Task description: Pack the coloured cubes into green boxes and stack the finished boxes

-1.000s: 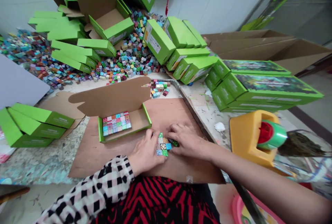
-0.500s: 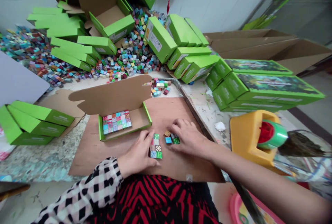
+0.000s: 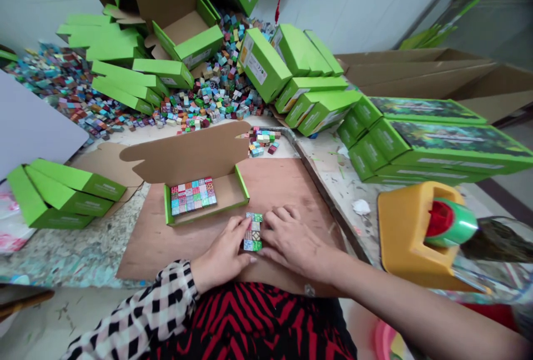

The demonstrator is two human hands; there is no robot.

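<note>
Spreading across the front, a worktop (image 3: 83, 263) shows a hard, speckled surface, similar to stone. Large cartons (image 3: 416, 71) of plain brown cardboard stand at the right back. Near the wall lies a loose heap (image 3: 231, 90) of small printed cubes, with green boxes (image 3: 264, 68) lying on and beside it. On the worktop, in the middle, there is a flat reddish-brown board (image 3: 287, 188), rather smooth. To the right of it, long boxes (image 3: 458, 140) with printed lids are stacked, and nearer stands a yellow tape dispenser (image 3: 395, 232) of rounded form, which carries a green roll (image 3: 460, 226).

On the board rests an open box (image 3: 231, 208), green outside and brown inside, its cardboard lid (image 3: 191, 151) raised at the back. In its left part sits a tight rectangular layer (image 3: 194, 196) of coloured cubes; in its right part the brown floor shows.

The left hand (image 3: 220, 254), with a checked sleeve (image 3: 137, 315), and the right hand (image 3: 293, 240) face each other. Between them, on the board, lies a narrow group of cubes (image 3: 252, 232). The left thumb and forefinger are parted along its left side. The right fingers are curled, close together, at its right side; whether they pinch something, one cannot tell.
</note>
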